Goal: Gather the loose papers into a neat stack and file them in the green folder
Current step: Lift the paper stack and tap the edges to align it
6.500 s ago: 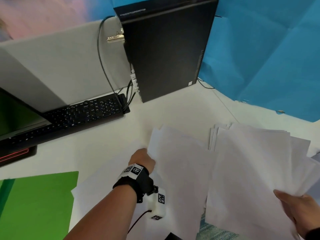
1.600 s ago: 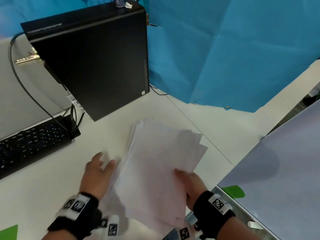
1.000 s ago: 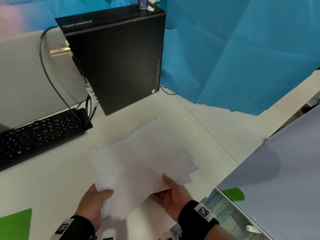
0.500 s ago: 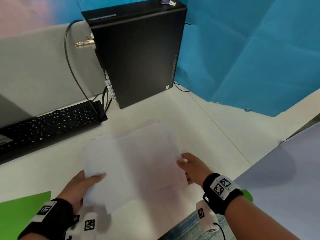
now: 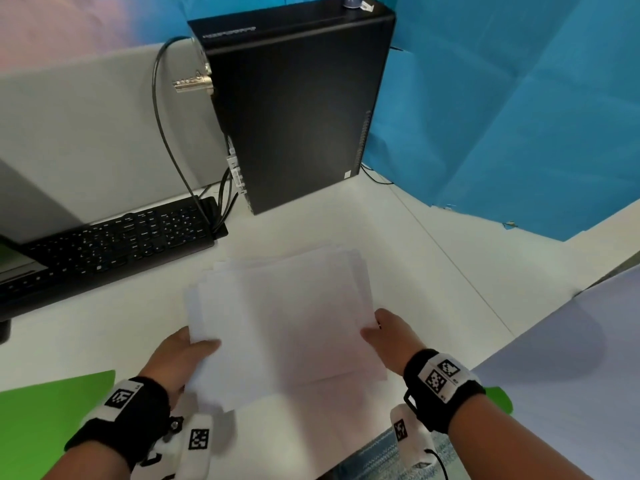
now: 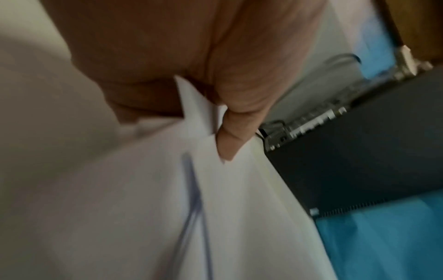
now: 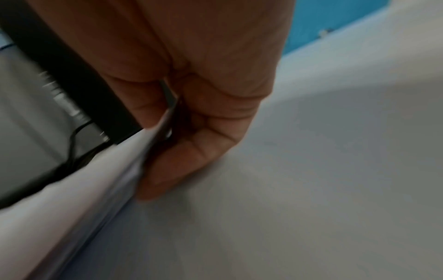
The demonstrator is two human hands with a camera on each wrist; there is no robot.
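Now we hold the papers (image 5: 287, 327) by both side edges, with the green folder (image 5: 45, 420) off at the lower left of the frame.

Our left hand (image 5: 176, 358) pinches the stack's left edge, thumb on top, and our right hand (image 5: 388, 337) pinches the right edge; the wrist views show each thumb and fingers closed on the sheets. The stack's long axis runs up the frame, away from us, and its far corners are fanned, not yet square. The folder lies flat on the white desk (image 5: 398, 244), just beside our left wrist, so we judge the left hand leads any move toward it. A keyboard (image 5: 114, 244) sits at middle left, a black computer tower (image 5: 294, 109) stands at top centre, and a blue backdrop (image 5: 519, 116) fills the upper right.
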